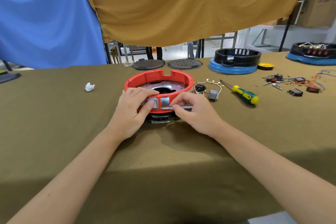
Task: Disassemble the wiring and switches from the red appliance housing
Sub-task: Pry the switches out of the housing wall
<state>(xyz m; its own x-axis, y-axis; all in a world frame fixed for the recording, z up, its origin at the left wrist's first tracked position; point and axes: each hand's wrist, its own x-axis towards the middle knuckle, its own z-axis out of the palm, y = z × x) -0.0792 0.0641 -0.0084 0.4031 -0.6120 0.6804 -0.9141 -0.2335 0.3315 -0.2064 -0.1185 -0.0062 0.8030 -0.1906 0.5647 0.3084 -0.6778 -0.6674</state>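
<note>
The round red housing (156, 78) sits mid-table on a black base, with a perforated metal plate inside. My left hand (134, 109) grips its near rim, fingers over the top edge and thumb pressing a grey switch (154, 102) in the front wall. My right hand (192, 112) pinches a thin grey metal tool (183, 108) whose tip lies against the front wall beside a second opening. A loose bundle of white wires with brass terminals and a grey part (211, 91) lies just right of the housing.
A green-and-yellow screwdriver (243, 93) lies to the right. Further right are loose switches and wires (294, 85). Two black housings on blue bases (234, 62), a yellow disc and two black lids (148, 64) line the far edge. A white crumpled scrap (89, 87) lies left.
</note>
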